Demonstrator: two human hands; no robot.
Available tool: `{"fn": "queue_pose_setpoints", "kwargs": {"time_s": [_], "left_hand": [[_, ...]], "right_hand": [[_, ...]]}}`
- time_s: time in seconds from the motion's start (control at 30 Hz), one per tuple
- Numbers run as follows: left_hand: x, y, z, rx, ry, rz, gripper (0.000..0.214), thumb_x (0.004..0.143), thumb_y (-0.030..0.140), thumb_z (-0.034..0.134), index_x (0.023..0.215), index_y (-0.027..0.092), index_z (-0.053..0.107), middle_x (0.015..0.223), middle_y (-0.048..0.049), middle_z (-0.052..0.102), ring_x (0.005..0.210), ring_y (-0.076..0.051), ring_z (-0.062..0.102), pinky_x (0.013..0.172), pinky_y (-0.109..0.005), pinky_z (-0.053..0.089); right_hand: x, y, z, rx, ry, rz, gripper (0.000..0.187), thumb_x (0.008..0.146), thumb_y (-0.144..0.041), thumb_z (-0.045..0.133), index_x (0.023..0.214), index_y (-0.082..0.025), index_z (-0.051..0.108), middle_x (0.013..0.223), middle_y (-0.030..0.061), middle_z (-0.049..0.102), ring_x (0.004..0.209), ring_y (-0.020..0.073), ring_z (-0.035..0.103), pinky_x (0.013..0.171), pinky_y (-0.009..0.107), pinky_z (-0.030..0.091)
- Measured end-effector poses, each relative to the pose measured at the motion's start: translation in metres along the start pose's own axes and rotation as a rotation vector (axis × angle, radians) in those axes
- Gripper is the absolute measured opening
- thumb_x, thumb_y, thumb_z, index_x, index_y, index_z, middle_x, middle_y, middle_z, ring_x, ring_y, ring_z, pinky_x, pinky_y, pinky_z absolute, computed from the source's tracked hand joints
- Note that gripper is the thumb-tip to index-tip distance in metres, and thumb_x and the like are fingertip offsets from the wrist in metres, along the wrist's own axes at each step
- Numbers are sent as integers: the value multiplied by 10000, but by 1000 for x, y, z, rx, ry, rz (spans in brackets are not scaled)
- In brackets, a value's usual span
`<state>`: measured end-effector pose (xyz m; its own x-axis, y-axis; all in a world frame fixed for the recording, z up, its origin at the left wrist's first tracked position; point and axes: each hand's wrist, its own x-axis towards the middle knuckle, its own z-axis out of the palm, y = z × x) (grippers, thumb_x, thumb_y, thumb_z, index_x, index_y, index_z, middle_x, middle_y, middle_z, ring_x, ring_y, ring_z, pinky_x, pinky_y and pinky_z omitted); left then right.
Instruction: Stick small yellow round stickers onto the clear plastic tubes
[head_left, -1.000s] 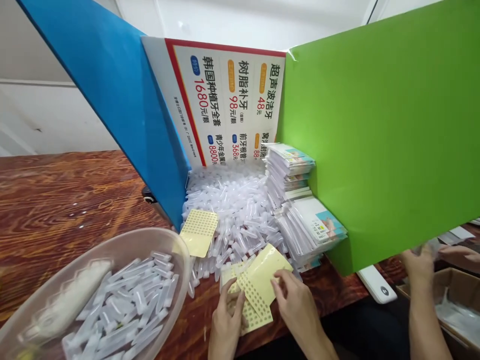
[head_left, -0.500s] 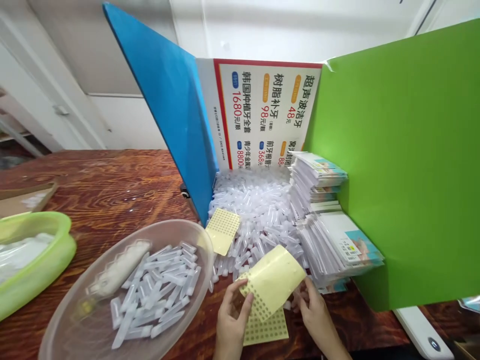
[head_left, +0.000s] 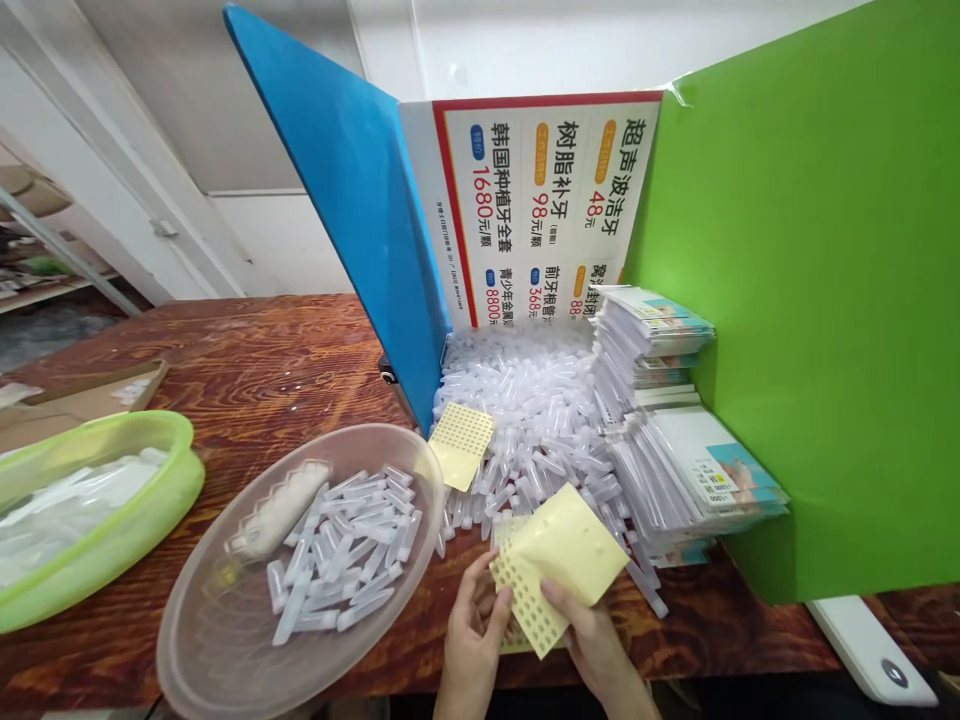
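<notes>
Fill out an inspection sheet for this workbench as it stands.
Surface: brown grained wooden table.
Job's things: yellow dotted paper sticker sheet, held above the table; heap of small clear plastic tubes behind it.
Clutter: round clear plastic bowl of tubes; green plastic tub; second dotted sheet on the heap's edge; stacked printed cards.
Grippers: left hand and right hand both pinch the sheet.
Cables: nothing seen.
Surroundings: upright blue panel, green panel and printed price board wall in the heap.

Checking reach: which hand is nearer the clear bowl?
Left. The left hand is just right of the clear bowl; the right hand is farther right, across the sticker sheet.
</notes>
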<state>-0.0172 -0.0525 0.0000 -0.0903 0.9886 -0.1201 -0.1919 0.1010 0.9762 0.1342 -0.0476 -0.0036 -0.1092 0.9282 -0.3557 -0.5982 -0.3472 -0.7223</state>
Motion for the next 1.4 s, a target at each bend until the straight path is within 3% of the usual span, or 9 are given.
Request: {"fn": "queue_pose_setpoints", "kwargs": {"time_s": [0.1, 0.27, 0.67, 0.83, 0.97, 1.13, 1.2, 1.3, 1.4], "left_hand": [[1, 2, -4, 128, 34, 31, 552, 854, 515, 672, 1318, 229, 582, 1160, -112, 703, 915, -223, 717, 795, -322, 609], [7, 8, -5, 459, 67, 201, 398, 854, 510, 659, 1131, 233, 729, 1264, -124, 646, 1053, -271, 682, 761, -326, 616], [5, 23, 6, 603, 21, 344, 280, 914, 456, 620, 963, 210, 744, 994, -79, 762, 941, -239, 725, 824, -335, 605], [-10, 5, -21, 976, -2, 663, 345, 962, 352, 565, 1269, 215, 640, 1271, -108, 688, 1188, -262, 640, 979, -400, 551], [-23, -7, -47, 1311, -242, 849, 526, 949, 259, 564, 1464, 229, 455, 1403, -70, 607, 1301, -273, 558, 1060, -440, 496], [-43, -23, -62, 1072, -23, 793, 312, 985, 165, 426, 1186, 185, 663, 1101, -100, 749, 1078, -223, 688, 945, -395, 573], [-59, -36, -68, 1025, -102, 799, 303, 969, 154, 426, 1017, 196, 721, 922, -103, 770, 897, -223, 726, 844, -386, 604], [-77, -62, -74, 1115, -323, 649, 310, 957, 206, 443, 1060, 223, 734, 983, -106, 780, 881, -258, 746, 803, -407, 621], [-73, -84, -66, 1184, -178, 476, 315, 952, 337, 453, 1012, 243, 748, 939, -92, 791, 868, -291, 764, 794, -412, 629]], "right_hand": [[0, 3, -3, 60, -34, 57, 547, 655, -362, 900, 1154, -218, 728, 1163, 96, 736, 1134, 359, 650, 1015, 515, 477], [-5, 0, -11, 44, -88, 64, 544, 649, -321, 904, 1152, -210, 730, 1180, 103, 730, 1185, 353, 622, 1063, 518, 430], [-13, 3, -22, 86, -100, 22, 618, 608, -291, 900, 1193, -214, 716, 1165, 109, 735, 1213, 361, 601, 1065, 511, 434], [-8, 6, -25, 62, -6, -2, 511, 621, -280, 896, 1110, -234, 751, 1096, 91, 760, 1136, 357, 646, 995, 502, 502], [-3, 2, -31, 69, 88, -21, 477, 618, -268, 881, 1076, -238, 752, 1102, 66, 758, 1049, 319, 681, 913, 453, 559], [4, -4, -45, -27, 141, 11, 555, 575, -277, 840, 1119, -265, 732, 1104, 46, 764, 998, 345, 693, 818, 485, 589], [5, -5, -51, -49, 129, 24, 562, 574, -304, 800, 1130, -322, 722, 1145, 32, 754, 1074, 372, 670, 837, 513, 575], [4, -6, -60, -54, 99, 39, 579, 557, -343, 745, 1135, -357, 714, 1236, 15, 714, 1212, 390, 601, 936, 550, 521], [3, -7, -62, -48, 60, 62, 591, 539, -347, 719, 1129, -385, 713, 1285, -4, 681, 1305, 388, 526, 1026, 556, 458]]}}
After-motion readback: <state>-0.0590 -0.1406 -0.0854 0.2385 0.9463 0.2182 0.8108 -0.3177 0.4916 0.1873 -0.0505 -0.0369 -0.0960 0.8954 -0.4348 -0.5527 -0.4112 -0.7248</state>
